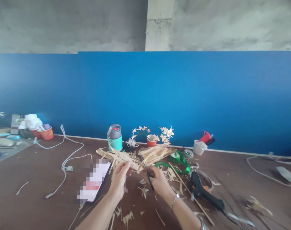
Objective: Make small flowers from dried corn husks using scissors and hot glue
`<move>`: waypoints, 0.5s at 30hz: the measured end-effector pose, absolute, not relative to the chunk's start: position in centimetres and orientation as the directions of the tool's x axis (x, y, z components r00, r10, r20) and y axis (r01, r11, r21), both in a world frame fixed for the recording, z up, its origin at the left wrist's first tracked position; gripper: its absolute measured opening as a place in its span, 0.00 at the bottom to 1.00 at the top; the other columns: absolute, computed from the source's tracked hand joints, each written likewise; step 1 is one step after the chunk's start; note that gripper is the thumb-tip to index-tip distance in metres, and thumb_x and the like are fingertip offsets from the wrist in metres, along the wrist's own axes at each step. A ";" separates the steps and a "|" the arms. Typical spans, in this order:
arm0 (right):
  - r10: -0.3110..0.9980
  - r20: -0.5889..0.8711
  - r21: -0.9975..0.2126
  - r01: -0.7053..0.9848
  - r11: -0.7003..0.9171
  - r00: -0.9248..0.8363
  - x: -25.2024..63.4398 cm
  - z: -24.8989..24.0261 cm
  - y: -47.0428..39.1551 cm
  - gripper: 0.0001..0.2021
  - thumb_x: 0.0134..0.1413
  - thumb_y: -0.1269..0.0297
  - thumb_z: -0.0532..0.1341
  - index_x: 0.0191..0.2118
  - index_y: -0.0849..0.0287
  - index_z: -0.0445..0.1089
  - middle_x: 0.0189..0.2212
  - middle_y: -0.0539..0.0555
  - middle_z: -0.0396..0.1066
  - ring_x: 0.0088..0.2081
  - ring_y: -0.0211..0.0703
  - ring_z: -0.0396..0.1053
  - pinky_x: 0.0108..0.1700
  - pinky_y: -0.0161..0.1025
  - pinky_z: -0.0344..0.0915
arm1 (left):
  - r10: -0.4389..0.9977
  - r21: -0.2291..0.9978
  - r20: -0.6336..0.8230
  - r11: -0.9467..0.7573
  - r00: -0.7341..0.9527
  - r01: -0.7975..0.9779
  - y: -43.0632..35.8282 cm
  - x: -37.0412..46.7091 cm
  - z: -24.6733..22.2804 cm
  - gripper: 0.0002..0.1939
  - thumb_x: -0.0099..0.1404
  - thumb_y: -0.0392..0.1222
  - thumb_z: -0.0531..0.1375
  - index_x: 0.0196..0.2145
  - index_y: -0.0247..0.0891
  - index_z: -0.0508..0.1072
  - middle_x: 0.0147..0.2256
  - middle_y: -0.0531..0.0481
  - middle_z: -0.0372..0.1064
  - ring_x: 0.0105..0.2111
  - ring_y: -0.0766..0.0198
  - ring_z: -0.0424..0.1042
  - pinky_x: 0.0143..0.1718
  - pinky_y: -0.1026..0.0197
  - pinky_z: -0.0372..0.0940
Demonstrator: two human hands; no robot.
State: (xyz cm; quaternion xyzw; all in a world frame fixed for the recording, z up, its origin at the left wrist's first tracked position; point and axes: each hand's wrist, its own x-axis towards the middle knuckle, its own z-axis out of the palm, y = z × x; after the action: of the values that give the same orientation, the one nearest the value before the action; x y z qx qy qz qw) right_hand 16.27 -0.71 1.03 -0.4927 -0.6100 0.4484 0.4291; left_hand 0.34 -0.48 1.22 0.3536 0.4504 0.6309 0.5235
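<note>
My left hand (120, 179) is closed, pinching a pale strip of dried husk (134, 165) between thumb and fingers. In my right hand (158, 182) is a pair of scissors (147, 174) with dark handles, its thin blades pointing up and away, close to the strip's right end. Whether the blades touch the strip I cannot tell. Behind both hands lie heaps of pale husk strips (157, 153). A small husk flower (143, 191) rests on the table below my hands, among scattered scraps (128, 218).
A phone (95, 183) lies left of my hands. A teal flask (114, 139), a red cup (151, 140) and flower sprays (167, 132) stand behind. Green ribbon (181, 163), a thin stick (193, 196) and a black glue gun (205, 193) lie right. White cables (65, 159) cross the left side.
</note>
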 end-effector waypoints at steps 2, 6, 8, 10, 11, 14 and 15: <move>0.983 -0.032 -0.995 0.094 -0.015 -0.180 16.4 1.2 -0.5 0.07 0.37 0.66 0.62 0.28 0.60 0.68 0.14 0.44 0.61 0.16 0.32 0.57 0.18 0.30 0.51 | 0.983 0.918 0.004 -0.076 -0.182 -0.390 -0.1 -0.3 1.4 0.12 0.48 0.46 0.65 0.25 0.33 0.72 0.25 0.49 0.71 0.26 0.64 0.69 0.28 0.63 0.62; 0.990 -0.060 -0.998 0.003 -0.060 -0.125 16.8 1.6 -0.2 0.12 0.33 0.62 0.67 0.28 0.61 0.67 0.15 0.44 0.62 0.16 0.31 0.57 0.17 0.29 0.50 | 0.934 0.869 0.033 -0.202 -0.355 -0.451 1.2 -2.3 1.9 0.08 0.45 0.40 0.64 0.21 0.35 0.69 0.21 0.54 0.69 0.24 0.66 0.68 0.28 0.65 0.62; 0.993 -0.049 -0.998 -0.038 -0.053 -0.112 16.8 1.5 -0.1 0.13 0.33 0.61 0.67 0.27 0.60 0.67 0.15 0.44 0.61 0.16 0.30 0.56 0.17 0.29 0.50 | 0.909 0.870 0.041 -0.237 -0.416 -0.432 1.5 -2.9 2.2 0.06 0.45 0.38 0.63 0.19 0.35 0.68 0.20 0.55 0.68 0.24 0.67 0.68 0.28 0.66 0.62; 0.994 -0.028 -0.994 -0.104 -0.039 -0.104 16.6 1.5 0.0 0.14 0.33 0.62 0.68 0.28 0.60 0.66 0.14 0.43 0.61 0.16 0.30 0.55 0.17 0.29 0.49 | 0.923 0.884 0.085 -0.244 -0.375 -0.400 1.2 -2.7 2.4 0.05 0.46 0.38 0.63 0.21 0.35 0.70 0.21 0.55 0.69 0.24 0.67 0.68 0.28 0.66 0.62; 0.995 -0.015 -0.989 -0.143 -0.030 -0.102 16.5 1.5 0.0 0.15 0.32 0.62 0.68 0.29 0.60 0.66 0.15 0.43 0.61 0.16 0.30 0.55 0.18 0.29 0.49 | 0.950 0.901 0.113 -0.221 -0.291 -0.372 0.9 -2.3 2.4 0.06 0.47 0.38 0.63 0.24 0.35 0.72 0.23 0.54 0.70 0.26 0.66 0.69 0.29 0.65 0.62; 0.994 0.014 -0.974 -0.225 -0.011 -0.108 16.1 1.6 -0.2 0.19 0.29 0.65 0.69 0.32 0.59 0.65 0.19 0.45 0.65 0.20 0.32 0.59 0.22 0.30 0.54 | 0.996 0.960 0.089 -0.080 0.021 -0.270 -0.6 -0.3 2.5 0.11 0.52 0.42 0.62 0.33 0.34 0.74 0.29 0.49 0.74 0.30 0.61 0.72 0.34 0.61 0.65; 0.993 0.022 -0.975 -0.224 -0.004 -0.113 16.0 1.7 -0.3 0.18 0.28 0.66 0.69 0.32 0.59 0.65 0.20 0.45 0.65 0.20 0.32 0.59 0.22 0.30 0.55 | 0.994 0.968 0.074 -0.052 0.083 -0.246 -1.0 0.2 2.5 0.12 0.53 0.42 0.62 0.36 0.35 0.74 0.31 0.48 0.75 0.33 0.59 0.72 0.38 0.58 0.65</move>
State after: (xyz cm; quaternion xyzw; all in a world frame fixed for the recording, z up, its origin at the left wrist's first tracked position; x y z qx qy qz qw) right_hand 15.98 -0.25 1.65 -0.4085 -0.4708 0.5788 0.5259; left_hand 0.22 -0.95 2.47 0.4729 0.3953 0.5498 0.5638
